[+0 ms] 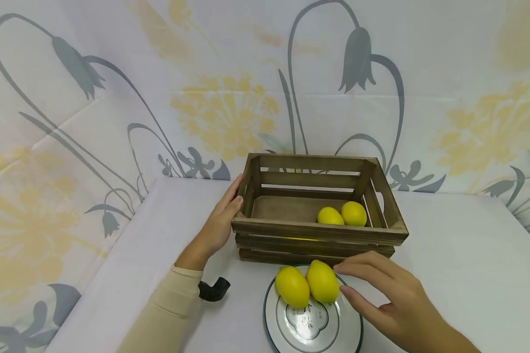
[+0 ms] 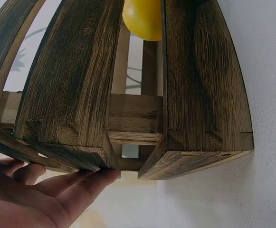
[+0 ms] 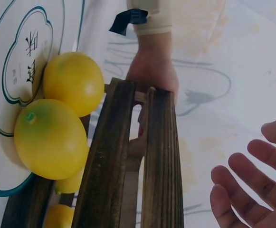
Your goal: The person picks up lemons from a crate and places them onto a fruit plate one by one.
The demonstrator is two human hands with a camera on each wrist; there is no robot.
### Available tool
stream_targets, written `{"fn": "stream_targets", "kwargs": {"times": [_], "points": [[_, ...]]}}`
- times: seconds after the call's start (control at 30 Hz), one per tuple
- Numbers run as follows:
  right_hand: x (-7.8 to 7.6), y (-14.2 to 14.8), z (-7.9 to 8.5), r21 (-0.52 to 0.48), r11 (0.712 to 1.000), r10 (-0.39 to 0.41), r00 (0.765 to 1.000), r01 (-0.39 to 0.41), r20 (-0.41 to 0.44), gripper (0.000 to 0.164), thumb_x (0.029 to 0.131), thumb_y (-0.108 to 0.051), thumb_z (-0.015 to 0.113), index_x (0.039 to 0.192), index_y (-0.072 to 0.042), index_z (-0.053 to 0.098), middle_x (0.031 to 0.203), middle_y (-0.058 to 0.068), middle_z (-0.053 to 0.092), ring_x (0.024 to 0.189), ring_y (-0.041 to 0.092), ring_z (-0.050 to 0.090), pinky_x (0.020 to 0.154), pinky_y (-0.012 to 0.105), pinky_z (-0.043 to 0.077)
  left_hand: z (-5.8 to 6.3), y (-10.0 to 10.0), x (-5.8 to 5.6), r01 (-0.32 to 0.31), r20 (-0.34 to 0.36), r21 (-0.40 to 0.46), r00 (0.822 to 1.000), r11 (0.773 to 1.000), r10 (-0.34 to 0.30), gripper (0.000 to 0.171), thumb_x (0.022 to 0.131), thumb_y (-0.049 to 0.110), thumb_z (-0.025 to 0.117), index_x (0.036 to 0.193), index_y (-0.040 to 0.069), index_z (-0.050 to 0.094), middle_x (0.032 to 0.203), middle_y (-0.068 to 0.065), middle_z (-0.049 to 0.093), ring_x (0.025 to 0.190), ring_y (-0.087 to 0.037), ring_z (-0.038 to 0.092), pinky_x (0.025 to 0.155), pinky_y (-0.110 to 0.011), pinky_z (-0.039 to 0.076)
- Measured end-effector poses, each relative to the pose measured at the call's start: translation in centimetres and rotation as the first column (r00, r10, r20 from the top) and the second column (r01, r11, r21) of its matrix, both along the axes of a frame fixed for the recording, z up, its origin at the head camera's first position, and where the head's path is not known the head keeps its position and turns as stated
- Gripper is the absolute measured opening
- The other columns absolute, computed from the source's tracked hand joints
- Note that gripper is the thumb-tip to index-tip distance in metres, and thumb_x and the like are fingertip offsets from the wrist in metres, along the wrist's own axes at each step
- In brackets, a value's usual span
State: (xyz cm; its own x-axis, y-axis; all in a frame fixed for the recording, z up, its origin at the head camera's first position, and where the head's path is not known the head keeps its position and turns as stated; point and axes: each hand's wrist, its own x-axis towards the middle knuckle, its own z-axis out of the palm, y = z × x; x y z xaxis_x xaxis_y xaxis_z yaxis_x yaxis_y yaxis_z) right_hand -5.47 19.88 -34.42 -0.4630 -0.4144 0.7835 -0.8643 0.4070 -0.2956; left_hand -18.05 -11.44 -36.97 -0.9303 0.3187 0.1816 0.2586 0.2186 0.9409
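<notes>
A brown slatted wooden crate [image 1: 318, 228] stands on the white table. My left hand [image 1: 221, 220] rests against its left end, with extended fingers [image 2: 83, 187] along the outer slats in the left wrist view. Two yellow lemons [image 1: 330, 215] show inside the crate's right part. Just in front, two more lemons, a left one [image 1: 292, 287] and a right one [image 1: 322, 282], lie side by side on a white plate [image 1: 350, 326] with a dark green rim. My right hand [image 1: 393, 299] is at the right lemon's side, thumb and fingers spread apart, holding nothing.
Behind the crate hangs a white cloth backdrop [image 1: 238, 59] with grey and yellow flower prints. The table surface [image 1: 459, 255] extends to both sides of the crate. A black curved piece [image 1: 215, 289] sticks out beside my left sleeve.
</notes>
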Motion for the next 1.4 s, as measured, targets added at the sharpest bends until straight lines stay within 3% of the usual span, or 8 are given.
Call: {"fn": "stream_targets", "kwargs": {"times": [0.67, 0.97, 1.07, 1.23, 1.4], "points": [[0.4, 0.3, 2.2, -0.074, 0.994, 0.073, 0.990, -0.082, -0.119, 0.034, 0.100, -0.024, 0.062, 0.101, 0.009, 0.070, 0.100, 0.015, 0.068, 0.106, 0.007, 0.061, 0.100, 0.009, 0.044, -0.4, -0.1, 0.8, 0.003, 0.007, 0.011, 1.000, 1.000, -0.003, 0.056, 0.110, 0.033, 0.028, 0.162, 0.028, 0.009, 0.169, 0.006, 0.005, 0.157, -0.021, -0.002, 0.124, -0.059, 0.002], [-0.4, 1.2, 4.1, -0.053, 0.998, 0.011, 0.987, -0.020, -0.158, 0.039, 0.099, -0.030, 0.063, 0.100, 0.007, 0.072, 0.100, 0.016, 0.069, 0.107, 0.005, 0.062, 0.100, 0.008, 0.044, -0.1, 0.0, 0.5, -0.003, -0.015, -0.007, 1.000, 1.000, 0.002, 0.055, 0.110, 0.031, 0.028, 0.162, 0.027, 0.010, 0.169, 0.007, 0.006, 0.157, -0.020, 0.001, 0.125, -0.057, 0.004], [-1.0, 1.3, 5.1, 0.006, 1.000, -0.023, 0.986, 0.024, -0.163, 0.042, 0.100, -0.035, 0.060, 0.100, 0.004, 0.073, 0.099, 0.015, 0.069, 0.107, 0.003, 0.061, 0.094, 0.007, 0.046, 0.2, -0.1, 0.3, -0.006, -0.025, -0.021, 1.000, 1.000, 0.005, 0.055, 0.110, 0.033, 0.028, 0.162, 0.028, 0.010, 0.168, 0.007, 0.007, 0.157, -0.020, 0.001, 0.125, -0.056, 0.005], [-1.8, 1.8, 6.8, 0.123, 0.988, -0.072, 0.988, 0.089, -0.135, 0.044, 0.102, -0.042, 0.055, 0.104, -0.003, 0.074, 0.102, 0.009, 0.069, 0.100, -0.003, 0.058, 0.071, 0.006, 0.050, 0.3, 0.1, 0.2, -0.006, -0.014, -0.027, 1.000, 1.000, 0.006, 0.056, 0.110, 0.035, 0.028, 0.162, 0.029, 0.010, 0.168, 0.007, 0.006, 0.157, -0.020, 0.001, 0.125, -0.057, 0.004], [-3.2, 2.0, 8.3, 0.180, 0.980, -0.058, 0.989, 0.082, -0.136, 0.044, 0.102, -0.043, 0.053, 0.107, -0.004, 0.074, 0.104, 0.008, 0.069, 0.097, -0.002, 0.057, 0.057, 0.006, 0.046, 0.3, 0.0, 0.2, -0.004, -0.008, -0.023, 1.000, 1.000, 0.004, 0.055, 0.110, 0.036, 0.028, 0.162, 0.030, 0.010, 0.168, 0.007, 0.006, 0.157, -0.020, 0.001, 0.125, -0.057, 0.004]]}}
